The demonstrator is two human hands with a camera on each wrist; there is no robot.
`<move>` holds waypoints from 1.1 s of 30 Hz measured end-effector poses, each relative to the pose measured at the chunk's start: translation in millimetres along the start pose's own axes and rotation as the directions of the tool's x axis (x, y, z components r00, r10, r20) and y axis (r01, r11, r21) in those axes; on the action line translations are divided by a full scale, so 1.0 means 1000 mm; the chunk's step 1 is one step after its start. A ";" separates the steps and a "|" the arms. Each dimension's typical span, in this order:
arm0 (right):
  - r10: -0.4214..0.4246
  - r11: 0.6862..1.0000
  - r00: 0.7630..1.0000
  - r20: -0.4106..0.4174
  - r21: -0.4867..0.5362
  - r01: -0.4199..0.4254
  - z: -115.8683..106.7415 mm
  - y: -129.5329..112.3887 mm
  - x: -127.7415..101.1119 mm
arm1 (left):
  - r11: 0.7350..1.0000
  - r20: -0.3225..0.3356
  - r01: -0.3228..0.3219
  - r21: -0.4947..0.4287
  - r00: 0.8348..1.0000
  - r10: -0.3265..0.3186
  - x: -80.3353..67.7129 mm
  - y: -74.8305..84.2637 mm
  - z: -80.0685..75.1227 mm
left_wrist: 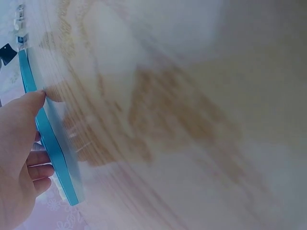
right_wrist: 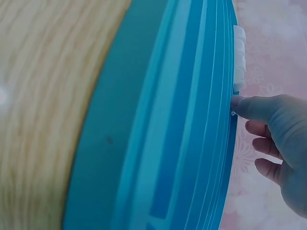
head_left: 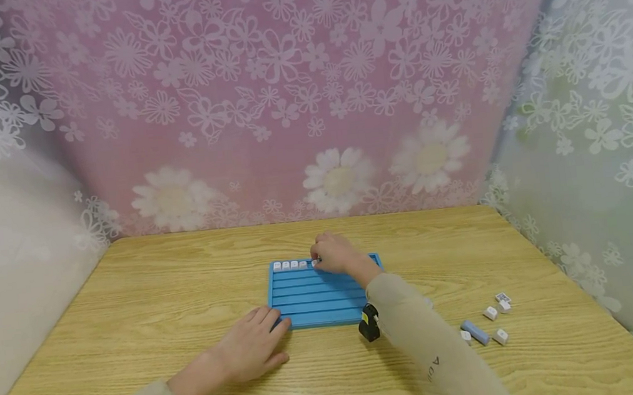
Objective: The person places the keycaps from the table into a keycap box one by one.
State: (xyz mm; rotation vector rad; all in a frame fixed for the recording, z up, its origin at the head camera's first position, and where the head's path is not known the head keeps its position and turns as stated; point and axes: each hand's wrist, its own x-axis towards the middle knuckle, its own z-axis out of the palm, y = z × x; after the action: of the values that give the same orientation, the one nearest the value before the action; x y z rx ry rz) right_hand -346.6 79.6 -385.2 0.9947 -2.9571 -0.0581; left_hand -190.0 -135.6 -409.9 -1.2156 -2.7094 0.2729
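Observation:
A ridged blue tray [head_left: 317, 306] lies on the table, with several white keycaps [head_left: 290, 265] lined up at the left of its far row. My right hand [head_left: 334, 252] reaches over the tray and pinches another white keycap [head_left: 315, 263] between thumb and fingertips, just right of that line. In the right wrist view, only a sliver of that keycap [right_wrist: 234, 113] shows under the thumb. My left hand [head_left: 252, 344] rests at the tray's near left corner, its fingers laid loosely against the edge; the left wrist view shows the thumb [left_wrist: 36, 100] touching the blue rim.
Right of the right forearm, loose white keycaps [head_left: 501, 336] lie scattered on the wooden table [head_left: 151, 312] around a longer blue-grey keycap [head_left: 475, 332]. A black wrist device [head_left: 369, 323] hangs beneath the right sleeve. Flowered cloth [head_left: 265, 133] walls in the back and sides.

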 end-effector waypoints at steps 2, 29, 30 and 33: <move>-0.002 1.000 1.000 -0.010 0.002 0.002 0.001 0.000 0.000 | 1.000 -0.005 0.000 -0.001 1.000 0.000 0.000 0.000 0.000; 0.006 0.998 1.000 -0.011 0.069 -0.005 0.004 0.008 -0.004 | 1.000 0.005 0.003 -0.010 1.000 -0.003 0.000 0.001 -0.002; 0.006 0.998 1.000 -0.014 0.070 -0.005 0.004 0.008 -0.003 | 1.000 0.005 0.004 -0.012 1.000 -0.004 0.000 0.001 -0.001; 0.006 0.996 1.000 -0.015 0.087 -0.005 0.003 0.006 -0.002 | 1.000 0.006 0.003 -0.015 1.000 -0.003 0.000 0.000 -0.001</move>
State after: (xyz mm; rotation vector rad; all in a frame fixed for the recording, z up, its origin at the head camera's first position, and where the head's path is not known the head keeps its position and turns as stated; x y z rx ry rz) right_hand -348.4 85.9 -388.1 0.9912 -2.9714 0.0785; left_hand -189.3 -135.4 -409.2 -1.2166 -2.7229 0.2574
